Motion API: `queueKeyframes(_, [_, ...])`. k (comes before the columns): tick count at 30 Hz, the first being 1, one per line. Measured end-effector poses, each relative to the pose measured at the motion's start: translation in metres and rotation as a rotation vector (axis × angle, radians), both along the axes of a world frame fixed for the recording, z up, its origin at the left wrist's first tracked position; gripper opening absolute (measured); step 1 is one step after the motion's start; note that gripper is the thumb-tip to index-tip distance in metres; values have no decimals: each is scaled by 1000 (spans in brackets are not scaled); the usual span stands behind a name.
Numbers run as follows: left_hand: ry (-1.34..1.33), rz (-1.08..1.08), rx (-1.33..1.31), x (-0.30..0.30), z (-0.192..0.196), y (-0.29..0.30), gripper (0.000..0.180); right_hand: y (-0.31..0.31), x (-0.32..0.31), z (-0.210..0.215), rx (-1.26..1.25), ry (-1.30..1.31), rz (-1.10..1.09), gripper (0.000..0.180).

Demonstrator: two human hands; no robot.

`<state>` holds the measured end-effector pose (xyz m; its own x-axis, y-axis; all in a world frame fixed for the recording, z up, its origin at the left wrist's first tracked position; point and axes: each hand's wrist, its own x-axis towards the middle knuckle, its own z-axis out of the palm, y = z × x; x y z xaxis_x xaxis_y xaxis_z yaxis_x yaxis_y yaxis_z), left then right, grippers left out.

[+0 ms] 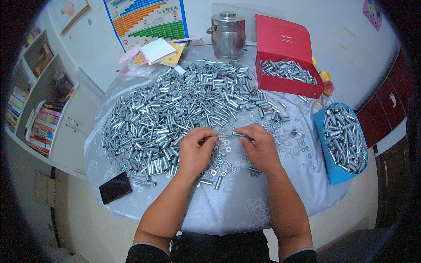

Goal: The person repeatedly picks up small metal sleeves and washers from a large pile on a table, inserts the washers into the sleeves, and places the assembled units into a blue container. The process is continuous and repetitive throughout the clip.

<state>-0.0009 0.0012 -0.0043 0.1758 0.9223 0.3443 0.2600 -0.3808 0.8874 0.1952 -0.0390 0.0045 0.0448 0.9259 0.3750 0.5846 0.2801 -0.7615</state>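
1. Thumb and fingertips of the left hand (197, 148) are pinched together on a thin, silvery metal rod (225, 136).
2. The right hand (262, 148) has its grip clamped on a short, thicker silvery metal tube (238, 134). Both pieces are roughly in line between the hands, above the worktop (210, 215); whether their ends touch is too small to tell.
3. Both pieces look light, stiff and hard to break, though their smooth, rounded sides are probably slippery. A fingertip pinch around the barrel, leaving the facing ends bare, should suit them.
4. A broad heap of glossy, silvery metal cylinders (153, 116) spreads left of and beyond the hands. Flat, silvery ring-shaped washers (228, 149) lie scattered between the forearms.
5. On the right, a stiff red lidded box (285, 87) and a blue open-topped container (337, 176) hold similar cylinders. Shiny silver-grey patterned cloth (318, 197) covers the worktop, softly creased.
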Motion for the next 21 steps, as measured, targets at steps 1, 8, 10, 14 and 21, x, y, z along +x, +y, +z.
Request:
queueKeyframes(1, [-59, -2, -59, 0, -5, 2, 10, 1, 1, -2, 14, -11, -13, 25])
queueKeyframes(8, [-277, -102, -243, 3, -10, 2, 10, -1, -2, 2, -28, -32, 64, 26])
queueKeyframes(10, [-310, -103, -310, 5, -10, 1, 10, -1, -3, 2, -84, -5, 42, 25])
queueKeyframes(14, [-371, -107, -433, 4, -12, 6, 12, 0, -6, -1, -214, 397, 3, 24])
queueKeyframes(21, [-506, -157, -524, 10, -1, -1, 21, 1, -7, -1, -120, 348, 98, 25])
